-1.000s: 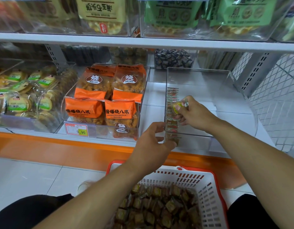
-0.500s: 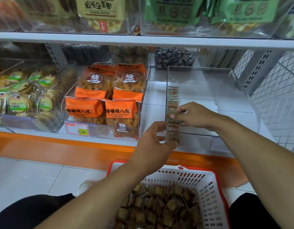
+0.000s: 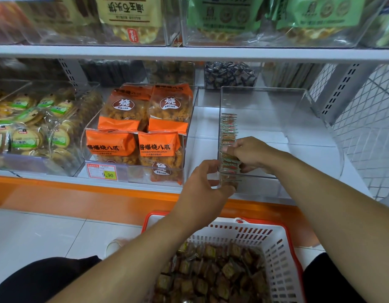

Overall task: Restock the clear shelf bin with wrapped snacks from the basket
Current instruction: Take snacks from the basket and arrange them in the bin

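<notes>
Clear bin (image 3: 276, 119) sitting on shelf, basket (image 3: 278, 254) lying below. Snack row (image 3: 228, 136) standing along bin's left wall. Right hand (image 3: 252, 153) inside bin, fingers curling, pressing row. Left hand (image 3: 202, 189) gripping bin's front-left corner.

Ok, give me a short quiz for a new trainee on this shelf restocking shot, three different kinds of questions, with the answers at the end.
1. True or false: the row of wrapped snacks stands along the left wall of the clear bin.
2. Where is the right hand? A) inside the bin at the snack row B) in the basket C) on the price tag
3. Fill in: the left hand is at the bin's front ____ corner.

Key: 1 true; 2 A; 3 left.
</notes>
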A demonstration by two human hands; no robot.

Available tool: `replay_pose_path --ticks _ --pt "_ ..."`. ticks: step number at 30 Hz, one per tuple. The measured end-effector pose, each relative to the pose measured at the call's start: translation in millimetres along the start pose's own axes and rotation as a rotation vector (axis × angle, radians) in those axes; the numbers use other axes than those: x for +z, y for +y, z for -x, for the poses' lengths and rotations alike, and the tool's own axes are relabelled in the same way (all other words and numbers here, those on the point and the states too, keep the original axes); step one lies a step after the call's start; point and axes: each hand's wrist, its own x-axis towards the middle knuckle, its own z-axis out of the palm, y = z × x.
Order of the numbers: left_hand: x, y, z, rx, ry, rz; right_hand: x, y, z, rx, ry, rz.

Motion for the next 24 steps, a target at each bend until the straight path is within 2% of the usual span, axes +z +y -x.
replay_pose_path --ticks 7,12,19,24 --pt "-0.3 -1.6 -1.1 0.003 -0.015 0.020 -0.6 0.0 -5.5 0.066 0.014 -0.255" --pt "0.3 -1.3 -0.7 -0.019 -0.017 0.030 -1.6 0.4 -6.1 0.044 0.173 -0.258" --pt "0.0 0.5 -0.4 -0.071 0.002 0.048 1.0 -2.9 -7.4 0.182 0.044 -0.177" --pt "0.8 -1.6 -2.1 -0.074 -0.011 0.061 -3.5 -2.5 -9.8 0.250 -0.052 -0.321"
